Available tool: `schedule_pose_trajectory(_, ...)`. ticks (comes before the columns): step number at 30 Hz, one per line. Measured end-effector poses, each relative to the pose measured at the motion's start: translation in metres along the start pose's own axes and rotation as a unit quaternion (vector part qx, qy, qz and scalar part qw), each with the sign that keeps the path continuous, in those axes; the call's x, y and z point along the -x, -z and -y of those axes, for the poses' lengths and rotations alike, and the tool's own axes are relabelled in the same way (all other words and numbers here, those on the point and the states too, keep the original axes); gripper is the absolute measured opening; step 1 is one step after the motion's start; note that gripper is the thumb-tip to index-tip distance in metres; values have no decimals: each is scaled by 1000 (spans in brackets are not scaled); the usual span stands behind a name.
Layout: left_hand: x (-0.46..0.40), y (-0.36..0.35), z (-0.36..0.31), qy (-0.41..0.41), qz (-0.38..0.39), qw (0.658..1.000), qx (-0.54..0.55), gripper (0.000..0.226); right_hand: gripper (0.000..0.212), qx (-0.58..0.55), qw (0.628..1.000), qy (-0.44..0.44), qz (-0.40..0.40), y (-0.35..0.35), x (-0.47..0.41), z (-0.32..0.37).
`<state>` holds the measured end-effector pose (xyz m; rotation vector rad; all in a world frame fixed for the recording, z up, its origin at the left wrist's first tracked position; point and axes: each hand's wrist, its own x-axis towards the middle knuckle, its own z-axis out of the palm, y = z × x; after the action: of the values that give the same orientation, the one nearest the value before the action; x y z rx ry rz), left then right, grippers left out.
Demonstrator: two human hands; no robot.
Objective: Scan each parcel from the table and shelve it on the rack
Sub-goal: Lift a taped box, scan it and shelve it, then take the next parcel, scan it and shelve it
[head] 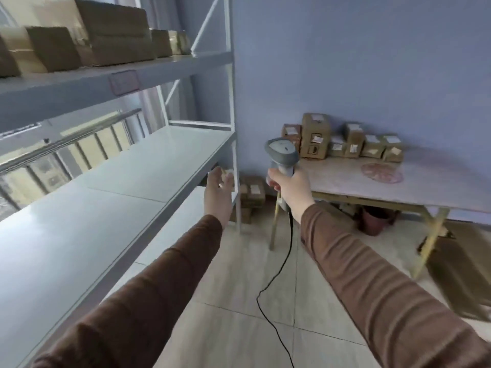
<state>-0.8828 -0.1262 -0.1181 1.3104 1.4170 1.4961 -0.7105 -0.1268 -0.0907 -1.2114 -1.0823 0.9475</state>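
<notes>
Right hand point(288, 185) grips grey corded handheld scanner point(282, 155), head up. Left hand point(218, 189) empty, fingers relaxed, beside grey metal rack point(170, 179). Advice: reach with the free hand, keep the cable slack. Taped brown cardboard parcels point(342, 140) sit along the far wall edge of pale wooden table point(372, 187); more on the rack's top shelf. Tiled floor, blue wall.

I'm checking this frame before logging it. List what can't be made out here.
- Labels on the parcels on the table: too small and blurred to read, head view.
- Tag on the rack's upper shelf edge: motion-blurred, text unreadable.
- Boxes on the floor by the rack post: partly hidden by the left hand and the post.
- Scanner trigger: covered by the right hand.
- Top-shelf boxes: cut off by the upper edge.
</notes>
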Motion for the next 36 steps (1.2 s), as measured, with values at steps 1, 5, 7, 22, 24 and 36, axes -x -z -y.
schedule_pose_trajectory(1,-4,-25,-1,4,20,1000,6,49,18,-3,1000,0,-21,21,-12,-2)
schedule_pose_trajectory(5,-22,-126,-3,11,87,996,22,52,13,7,997,8,-79,105,-63,-14)
schedule_pose_trajectory(7,-33,-177,-3,16,111,994,20,54,17,20,994,8,-104,148,-93,-22)
schedule_pose_trajectory(22,-118,-549,-14,38,227,973,20,54,10,79,970,-4,-232,447,-307,-56)
schedule_pose_trajectory(24,-128,-585,-14,39,238,970,16,54,6,83,968,-7,-235,475,-330,-62)
schedule_pose_trajectory(36,-230,-806,22,57,319,946,11,52,18,142,938,-26,-316,616,-497,-96)
